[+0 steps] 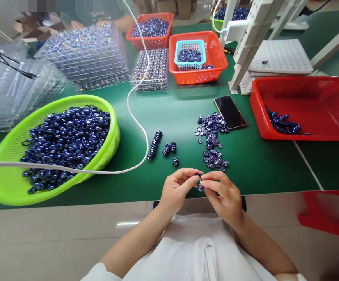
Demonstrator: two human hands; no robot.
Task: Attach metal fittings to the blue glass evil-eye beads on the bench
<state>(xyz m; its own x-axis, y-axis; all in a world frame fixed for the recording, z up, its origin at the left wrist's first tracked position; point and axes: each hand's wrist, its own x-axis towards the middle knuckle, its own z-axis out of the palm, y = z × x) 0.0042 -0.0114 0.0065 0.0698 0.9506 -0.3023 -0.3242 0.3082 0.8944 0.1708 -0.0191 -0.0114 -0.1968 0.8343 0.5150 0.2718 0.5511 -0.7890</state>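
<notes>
At the table's front edge, both hands meet fingertip to fingertip. My left hand (178,187) pinches a small dark ring-like piece (197,175) between thumb and fingers. My right hand (222,193) is closed at the fingertips around a small shiny dark-blue piece (201,188), partly covered by the fingers. Whether the two pieces are joined cannot be seen. Just beyond the hands lies a loose spread of small dark-blue discs (213,124). To their left are a row of stacked dark-blue pieces (155,145), two short clusters (169,148) and one small cluster (175,161).
A lime-green basket (115,134) full of dark-blue ringed pieces stands left, crossed by a white cable (134,113). A phone (230,112) lies beside the discs. Right is a red tray (318,105); behind are stacked clear trays (99,58) and an orange basket (183,80) near a white post (242,58).
</notes>
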